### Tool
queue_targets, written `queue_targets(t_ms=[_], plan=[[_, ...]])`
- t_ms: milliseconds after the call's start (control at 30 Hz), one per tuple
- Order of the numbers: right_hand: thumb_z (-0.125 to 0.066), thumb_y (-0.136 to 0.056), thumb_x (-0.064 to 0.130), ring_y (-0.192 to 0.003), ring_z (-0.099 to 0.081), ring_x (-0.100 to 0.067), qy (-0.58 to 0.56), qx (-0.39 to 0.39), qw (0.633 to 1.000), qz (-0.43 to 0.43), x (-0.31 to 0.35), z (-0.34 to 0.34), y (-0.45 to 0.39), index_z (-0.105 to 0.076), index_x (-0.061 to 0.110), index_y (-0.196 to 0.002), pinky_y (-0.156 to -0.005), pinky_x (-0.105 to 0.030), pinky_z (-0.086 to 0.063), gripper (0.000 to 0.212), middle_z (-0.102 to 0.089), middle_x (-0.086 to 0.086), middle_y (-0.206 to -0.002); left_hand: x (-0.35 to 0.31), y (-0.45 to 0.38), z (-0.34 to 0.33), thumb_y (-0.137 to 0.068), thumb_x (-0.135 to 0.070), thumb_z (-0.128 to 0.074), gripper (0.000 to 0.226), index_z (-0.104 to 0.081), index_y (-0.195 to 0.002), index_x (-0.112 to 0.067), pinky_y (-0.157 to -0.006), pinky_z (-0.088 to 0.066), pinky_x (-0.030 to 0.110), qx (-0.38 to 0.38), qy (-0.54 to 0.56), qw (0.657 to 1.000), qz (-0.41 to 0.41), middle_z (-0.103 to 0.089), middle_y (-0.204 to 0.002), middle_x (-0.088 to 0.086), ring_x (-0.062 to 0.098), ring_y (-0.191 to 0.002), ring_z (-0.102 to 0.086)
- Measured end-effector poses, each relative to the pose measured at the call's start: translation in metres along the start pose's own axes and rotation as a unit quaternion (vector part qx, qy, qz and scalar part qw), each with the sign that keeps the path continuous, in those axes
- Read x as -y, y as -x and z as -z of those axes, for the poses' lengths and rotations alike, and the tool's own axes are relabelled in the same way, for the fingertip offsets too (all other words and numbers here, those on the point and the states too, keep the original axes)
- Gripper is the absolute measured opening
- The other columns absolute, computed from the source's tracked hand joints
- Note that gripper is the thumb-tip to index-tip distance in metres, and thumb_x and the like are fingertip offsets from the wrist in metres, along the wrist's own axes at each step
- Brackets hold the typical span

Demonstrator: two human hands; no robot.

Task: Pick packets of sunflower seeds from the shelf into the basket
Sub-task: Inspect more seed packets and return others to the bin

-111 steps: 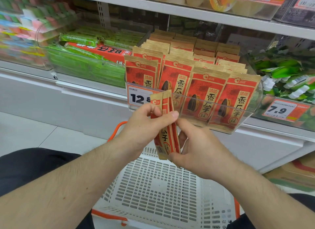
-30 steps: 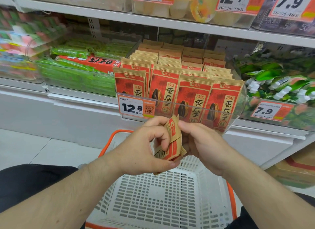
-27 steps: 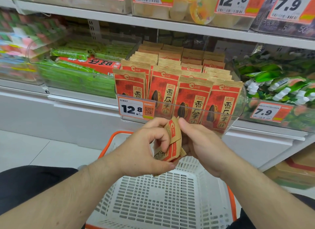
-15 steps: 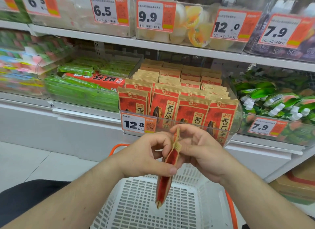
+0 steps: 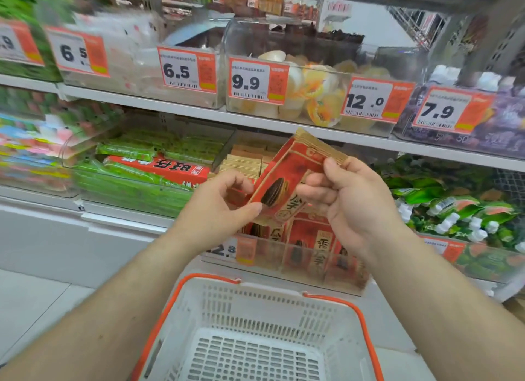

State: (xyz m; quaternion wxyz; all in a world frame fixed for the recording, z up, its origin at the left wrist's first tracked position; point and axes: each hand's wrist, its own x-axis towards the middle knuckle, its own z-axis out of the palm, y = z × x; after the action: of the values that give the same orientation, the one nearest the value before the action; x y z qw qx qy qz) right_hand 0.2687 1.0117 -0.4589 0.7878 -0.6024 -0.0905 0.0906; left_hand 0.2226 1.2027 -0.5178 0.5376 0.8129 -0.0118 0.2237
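White plastic, slotted, orange-rimmed: your basket (image 5: 252, 318) sits low in front of you, below your forearms. Held item: one red and kraft-brown sunflower seed packet (image 5: 287, 179), tilted, raised in front of the shelf and above the basket. Your left hand (image 5: 218, 207) pinches its lower left edge between thumb and fingers; your right hand (image 5: 352, 199) grips its upper right side, thumb on the packet's top seam. Stock behind: more packets of the same kind (image 5: 309, 244) stand upright in a clear plastic bin (image 5: 326, 270) on the lower shelf, with an orange-and-white price tag (image 5: 230, 250) on the bin's front, partly hidden by your left wrist. Left of that bin: green wrapped bars and a red box (image 5: 159, 167) in another clear bin. Right: green-and-white packs (image 5: 454, 210). Upper shelf (image 5: 176, 109), white metal: clear tubs of jelly cups (image 5: 315, 93) and tags reading 6.5, 9.9, 12.0 and 7.9. Floor (image 5: 34, 295): pale tile at lower left. Far left is motion-blurred.
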Motion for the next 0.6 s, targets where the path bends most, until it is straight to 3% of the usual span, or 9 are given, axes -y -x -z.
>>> queue_targets(t_ms=[100, 200, 333, 400, 467, 600], plan=[[-0.047, -0.105, 0.017, -0.066, -0.074, -0.022, 0.046, -0.023, 0.999, 0.003, 0.003, -0.01, -0.01, -0.057, 0.011, -0.102, -0.083, -0.042, -0.058, 0.012, -0.069, -0.004, -0.07, 0.006, -0.012, 0.004, -0.081, -0.012, -0.078, 0.023, -0.06, -0.083, -0.027, -0.074, -0.056, 0.027, 0.002, -0.045, 0.999, 0.004, -0.07, -0.085, -0.009, 0.007, -0.078, -0.067], [-0.048, -0.105, 0.018, -0.074, -0.076, -0.024, 0.106, -0.048, 0.993, 0.006, 0.0, -0.014, -0.015, -0.056, 0.012, -0.116, -0.085, -0.042, -0.059, 0.015, -0.072, -0.007, -0.079, 0.012, -0.021, 0.004, -0.08, -0.015, -0.079, 0.025, -0.06, -0.088, -0.03, -0.076, -0.057, 0.033, 0.014, -0.078, 0.996, 0.027, -0.069, -0.091, -0.005, 0.011, -0.082, -0.066], [-0.046, -0.105, 0.02, -0.071, -0.076, -0.019, 0.182, -0.052, 0.982, 0.002, -0.006, -0.021, -0.018, -0.049, 0.01, -0.134, -0.084, -0.041, -0.06, 0.03, -0.074, -0.007, -0.083, 0.011, -0.026, 0.004, -0.078, -0.014, -0.08, 0.034, -0.06, -0.099, -0.033, -0.07, -0.053, 0.023, 0.035, -0.099, 0.994, 0.031, -0.062, -0.088, -0.01, 0.005, -0.076, -0.059], [-0.046, -0.105, 0.021, -0.069, -0.075, -0.017, 0.229, -0.048, 0.972, 0.005, -0.01, -0.024, -0.02, -0.047, 0.013, -0.137, -0.085, -0.042, -0.059, 0.033, -0.074, -0.006, -0.082, 0.013, -0.026, 0.004, -0.077, -0.012, -0.08, 0.042, -0.06, -0.109, -0.032, -0.073, -0.052, 0.023, 0.063, -0.123, 0.99, 0.012, -0.059, -0.094, -0.015, 0.006, -0.084, -0.058], [-0.046, -0.105, 0.022, -0.066, -0.074, -0.014, 0.285, -0.046, 0.957, 0.011, -0.012, -0.026, -0.02, -0.047, 0.017, -0.136, -0.078, -0.037, -0.059, 0.031, -0.074, -0.004, -0.08, 0.019, -0.026, 0.005, -0.076, -0.014, -0.081, 0.05, -0.061, -0.119, -0.028, -0.078, -0.05, 0.023, 0.086, -0.149, 0.985, -0.012, -0.057, -0.104, -0.016, 0.003, -0.09, -0.055], [-0.048, -0.104, 0.024, -0.06, -0.071, -0.005, 0.38, -0.042, 0.924, 0.023, -0.012, -0.026, -0.019, -0.049, 0.028, -0.118, -0.049, -0.015, -0.048, 0.015, -0.073, 0.002, -0.079, 0.027, -0.026, 0.009, -0.08, -0.018, -0.079, 0.054, -0.058, -0.13, -0.024, -0.08, -0.043, 0.013, 0.107, -0.189, 0.975, -0.041, -0.051, -0.122, -0.018, -0.013, -0.089, -0.048]])
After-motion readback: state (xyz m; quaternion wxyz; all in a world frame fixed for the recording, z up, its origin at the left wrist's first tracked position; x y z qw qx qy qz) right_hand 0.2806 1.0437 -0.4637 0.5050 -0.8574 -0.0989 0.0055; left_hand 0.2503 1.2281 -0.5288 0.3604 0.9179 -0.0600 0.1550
